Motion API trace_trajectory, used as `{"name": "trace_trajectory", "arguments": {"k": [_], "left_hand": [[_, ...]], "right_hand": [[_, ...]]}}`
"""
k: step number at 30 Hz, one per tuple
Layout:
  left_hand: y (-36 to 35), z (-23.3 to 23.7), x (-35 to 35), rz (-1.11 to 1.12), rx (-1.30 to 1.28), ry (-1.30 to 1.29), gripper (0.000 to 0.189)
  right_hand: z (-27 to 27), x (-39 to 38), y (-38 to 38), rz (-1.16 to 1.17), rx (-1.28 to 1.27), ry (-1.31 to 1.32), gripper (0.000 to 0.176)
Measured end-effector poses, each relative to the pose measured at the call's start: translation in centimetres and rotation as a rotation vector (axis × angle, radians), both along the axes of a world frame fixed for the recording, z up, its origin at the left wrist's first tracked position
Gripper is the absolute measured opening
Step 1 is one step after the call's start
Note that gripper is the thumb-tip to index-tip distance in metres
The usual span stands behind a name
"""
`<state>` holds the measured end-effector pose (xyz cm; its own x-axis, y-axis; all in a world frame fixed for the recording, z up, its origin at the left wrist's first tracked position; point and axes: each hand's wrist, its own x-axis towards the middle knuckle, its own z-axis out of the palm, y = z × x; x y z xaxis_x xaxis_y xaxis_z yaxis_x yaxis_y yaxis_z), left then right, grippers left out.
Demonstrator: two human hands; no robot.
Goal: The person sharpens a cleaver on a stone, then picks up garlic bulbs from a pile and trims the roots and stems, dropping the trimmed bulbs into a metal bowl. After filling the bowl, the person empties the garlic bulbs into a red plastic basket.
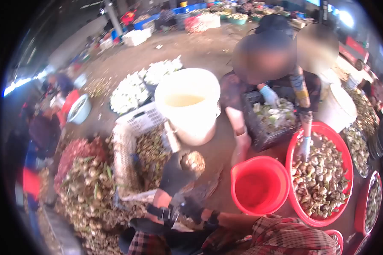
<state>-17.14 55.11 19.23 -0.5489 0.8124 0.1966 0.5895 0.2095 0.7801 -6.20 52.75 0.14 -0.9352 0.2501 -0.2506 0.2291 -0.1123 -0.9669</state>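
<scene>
1. Right hand (192,209): low, near the left wrist, fingers blurred; I cannot tell what it grips. Best held clear of the other arm.
2. Left hand (174,175): it seems to hold the round tan bulb (193,164) at its fingertips; a light, steady pinch should do.
3. The bulb is between white crate (145,119) and red bucket (259,182); avoid knocking the white bucket (195,123) beyond.

There are two dark-gloved hands (176,174) (191,210), one held tan lump (193,163) and two blue-gloved co-worker hands (269,94) (304,147).
</scene>
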Motion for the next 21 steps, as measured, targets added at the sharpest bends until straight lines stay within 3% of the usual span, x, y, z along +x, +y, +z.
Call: {"name": "trace_trajectory", "arguments": {"k": [1,3,4,7,8,9,11,21], "left_hand": [[0.6,-0.8,0.6,0.009,-0.020,0.010,0.071],[1.4,-0.6,2.2,0.030,-0.153,-0.026,0.071],[1.5,-1.3,2.6,0.025,-0.130,0.003,0.071],[1.9,-2.1,3.3,0.023,-0.134,0.015,0.071],[2.0,-2.2,3.5,0.023,-0.157,-0.004,0.071],[2.0,-2.3,3.6,0.024,-0.159,-0.002,0.071],[1.9,-2.0,4.1,0.010,-0.141,0.006,0.070],[1.6,-4.8,3.6,0.023,-0.090,0.036,0.068]], "right_hand": [[-2.5,-0.3,0.1,0.054,0.105,0.079,0.021],[0.6,0.7,0.5,-0.052,-0.020,-0.073,0.023],[1.0,0.8,0.9,0.041,0.082,-0.086,0.021],[1.5,1.4,0.8,-0.046,0.124,0.123,0.020],[3.0,2.0,1.1,-0.062,0.084,0.053,0.019],[1.5,1.7,0.7,-0.061,0.082,0.056,0.019],[-4.5,0.4,-0.6,-0.063,0.230,0.359,0.015],[-8.5,-2.2,-0.8,-0.107,0.193,0.202,0.014]]}}
